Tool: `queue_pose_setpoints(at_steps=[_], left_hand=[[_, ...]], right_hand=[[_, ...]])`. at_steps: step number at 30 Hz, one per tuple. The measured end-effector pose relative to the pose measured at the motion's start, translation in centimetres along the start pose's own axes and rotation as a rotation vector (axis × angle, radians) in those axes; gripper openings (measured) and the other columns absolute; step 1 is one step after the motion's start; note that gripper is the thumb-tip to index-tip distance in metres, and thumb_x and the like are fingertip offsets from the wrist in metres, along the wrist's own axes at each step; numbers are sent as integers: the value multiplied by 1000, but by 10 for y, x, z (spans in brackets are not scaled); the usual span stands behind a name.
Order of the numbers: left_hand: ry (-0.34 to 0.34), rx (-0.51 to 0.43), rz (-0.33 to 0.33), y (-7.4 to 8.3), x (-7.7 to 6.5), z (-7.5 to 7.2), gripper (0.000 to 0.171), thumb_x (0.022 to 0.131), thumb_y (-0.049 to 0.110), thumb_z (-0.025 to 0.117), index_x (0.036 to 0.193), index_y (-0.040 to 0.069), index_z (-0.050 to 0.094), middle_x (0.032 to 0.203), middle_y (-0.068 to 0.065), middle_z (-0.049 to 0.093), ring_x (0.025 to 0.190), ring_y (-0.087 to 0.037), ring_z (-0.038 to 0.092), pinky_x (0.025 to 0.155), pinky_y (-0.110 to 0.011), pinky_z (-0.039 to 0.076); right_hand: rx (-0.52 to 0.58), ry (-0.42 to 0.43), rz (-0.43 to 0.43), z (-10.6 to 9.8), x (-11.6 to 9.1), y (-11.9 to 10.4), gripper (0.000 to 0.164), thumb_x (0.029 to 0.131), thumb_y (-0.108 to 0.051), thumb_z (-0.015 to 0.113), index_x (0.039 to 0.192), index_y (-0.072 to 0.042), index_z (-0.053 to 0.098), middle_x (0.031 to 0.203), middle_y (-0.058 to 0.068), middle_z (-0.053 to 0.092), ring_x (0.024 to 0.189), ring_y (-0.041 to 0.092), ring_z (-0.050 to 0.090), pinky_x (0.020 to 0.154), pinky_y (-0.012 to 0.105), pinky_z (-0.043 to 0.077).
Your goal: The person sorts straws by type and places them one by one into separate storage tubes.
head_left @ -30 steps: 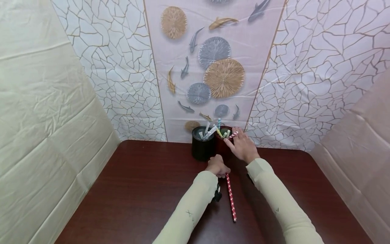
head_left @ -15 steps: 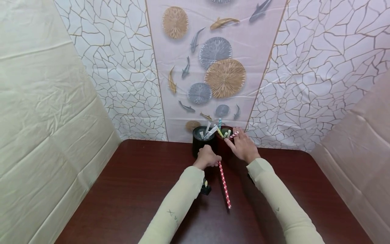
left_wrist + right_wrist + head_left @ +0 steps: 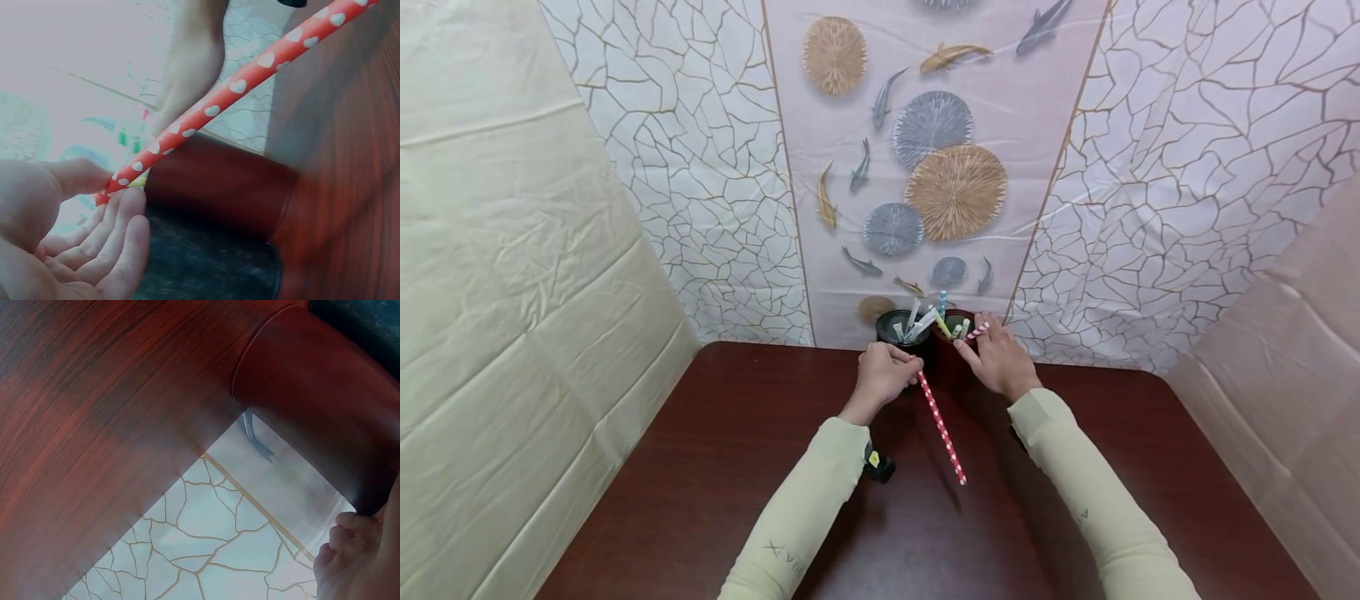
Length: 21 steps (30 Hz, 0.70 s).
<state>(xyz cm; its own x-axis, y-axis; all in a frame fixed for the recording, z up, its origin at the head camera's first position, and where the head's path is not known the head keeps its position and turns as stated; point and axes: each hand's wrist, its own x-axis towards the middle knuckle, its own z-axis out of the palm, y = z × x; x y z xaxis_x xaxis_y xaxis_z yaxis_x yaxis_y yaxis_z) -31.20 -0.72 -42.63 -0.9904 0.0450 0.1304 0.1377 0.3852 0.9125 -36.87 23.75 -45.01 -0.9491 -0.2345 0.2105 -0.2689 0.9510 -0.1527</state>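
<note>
My left hand (image 3: 883,375) pinches one end of a red paper straw with white hearts (image 3: 938,421) between thumb and fingertips. The straw slants down toward the near side, its free end raised over the table with a shadow beneath. My right hand (image 3: 1002,362) holds the side and rim of a dark red cup (image 3: 312,394), thumb in front and fingers on the far side. Several paper straws, among them a pink striped straw (image 3: 977,330), stand in that cup. Left of it, partly behind my left hand, is a black cup (image 3: 206,262) with several white-wrapped straws (image 3: 917,325).
Both cups stand at the back of the dark reddish wooden table (image 3: 737,450), against a patterned cloth wall (image 3: 880,283). Cream cloth panels (image 3: 535,333) rise on the left and right sides. A black wrist camera (image 3: 880,468) hangs under my left sleeve.
My left hand has lifted the heart-patterned straw off the table and moved left and back, in front of the black cup. My right hand stays at the dark red cup.
</note>
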Motion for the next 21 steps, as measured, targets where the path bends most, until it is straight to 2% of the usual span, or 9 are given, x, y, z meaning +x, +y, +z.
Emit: queue_pose_setpoints(at_steps=[5,9,16,21], left_hand=[[73,-34,77,11,-5,-14,15,95,20,79,92,5,79,78,-9,81,77,-26,80,69,-26,56],[145,-49,160,26,-5,-27,15,95,19,78,94,4,78,82,-12,81,77,-26,80,69,-26,57],[299,-51,326,60,0,-50,18,94,19,79,95,1,77,88,-15,81,79,-26,79,75,-34,63],[366,-60,414,84,5,-63,19,94,19,79,97,0,75,89,-15,80,80,-27,77,77,-37,63]], right_hand=[[-1,-3,2,0,1,1,87,112,-59,26,164,10,21,173,30,21,163,43,18,132,58,22],[-4,-6,1,0,1,1,87,112,-59,26,164,10,21,173,30,20,163,44,18,132,58,22],[-6,-17,5,-1,-1,-1,87,112,-60,25,164,10,18,173,30,18,163,44,16,132,58,21],[-11,-19,6,-3,-2,-2,88,112,-60,24,164,10,18,173,30,19,163,44,16,133,57,21]])
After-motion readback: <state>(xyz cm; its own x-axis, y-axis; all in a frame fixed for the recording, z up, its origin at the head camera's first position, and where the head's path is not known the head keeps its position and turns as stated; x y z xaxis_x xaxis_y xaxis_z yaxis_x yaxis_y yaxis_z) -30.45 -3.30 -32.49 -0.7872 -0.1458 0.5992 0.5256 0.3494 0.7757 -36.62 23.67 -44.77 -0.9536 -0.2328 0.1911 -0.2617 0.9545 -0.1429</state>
